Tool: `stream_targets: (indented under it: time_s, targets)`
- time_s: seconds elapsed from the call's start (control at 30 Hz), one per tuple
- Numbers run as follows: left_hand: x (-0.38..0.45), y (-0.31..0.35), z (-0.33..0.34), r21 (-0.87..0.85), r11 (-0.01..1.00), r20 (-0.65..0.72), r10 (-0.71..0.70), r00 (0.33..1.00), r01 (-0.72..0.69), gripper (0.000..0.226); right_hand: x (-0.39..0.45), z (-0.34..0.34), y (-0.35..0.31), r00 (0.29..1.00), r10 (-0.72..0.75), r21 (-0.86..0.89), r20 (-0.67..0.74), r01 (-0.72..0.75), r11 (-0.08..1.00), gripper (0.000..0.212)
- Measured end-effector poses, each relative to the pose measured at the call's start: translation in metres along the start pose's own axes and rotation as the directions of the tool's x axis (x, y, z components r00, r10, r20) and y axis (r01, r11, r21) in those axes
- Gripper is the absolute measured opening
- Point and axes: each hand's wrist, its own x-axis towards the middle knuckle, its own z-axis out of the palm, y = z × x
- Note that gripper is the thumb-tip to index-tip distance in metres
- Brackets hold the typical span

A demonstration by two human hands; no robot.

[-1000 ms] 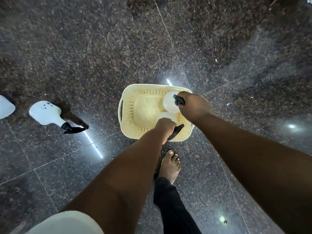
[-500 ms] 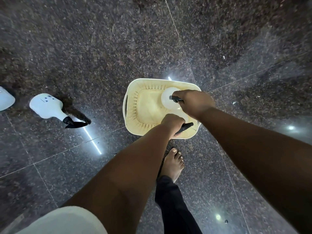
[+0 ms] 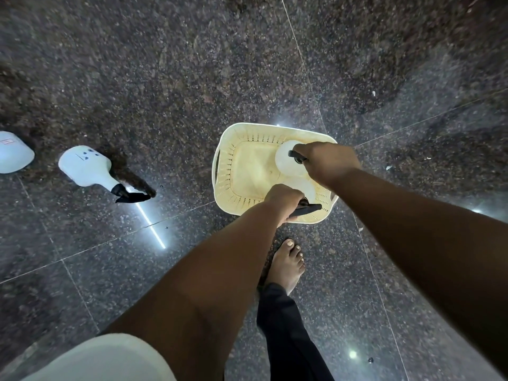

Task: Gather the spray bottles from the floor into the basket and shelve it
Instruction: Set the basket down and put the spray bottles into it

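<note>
Head view | basket (image 3: 231,149): 2 bottles, each hand gripping one | floor: 2 bottles

Basket (image 3: 236,171) on the floor (image 3: 165,64) at frame centre, two spray bottles upright inside at its right. Third bottle (image 3: 88,167) lying left of the basket; fourth (image 3: 13,152) at the left edge.

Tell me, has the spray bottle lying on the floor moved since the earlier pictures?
No. The spray bottle on the floor lies with its black nozzle at the same bright streak and tile seam; only the camera shifted.
</note>
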Motion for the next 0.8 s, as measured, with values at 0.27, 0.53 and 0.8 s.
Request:
stream_targets:
  time_s: [0.27,0.53,0.8]
  targets:
    - [-0.013,0.000,0.009,-0.310,0.934,0.066,-0.168,0.984,0.180,0.031,0.002,0.002,-0.014,0.998,-0.051,-0.001,-0.023,0.051,0.999,0.028]
    - [-0.018,0.007,0.017,-0.432,0.876,0.044,-0.218,0.975,0.215,0.025,0.000,0.008,-0.019,0.999,-0.036,-0.034,-0.040,0.034,0.999,0.028]
    - [-0.036,-0.012,-0.030,-0.393,0.913,-0.043,-0.136,0.990,0.109,0.019,-0.005,-0.011,-0.037,0.999,0.037,-0.026,0.031,-0.037,0.999,0.066]
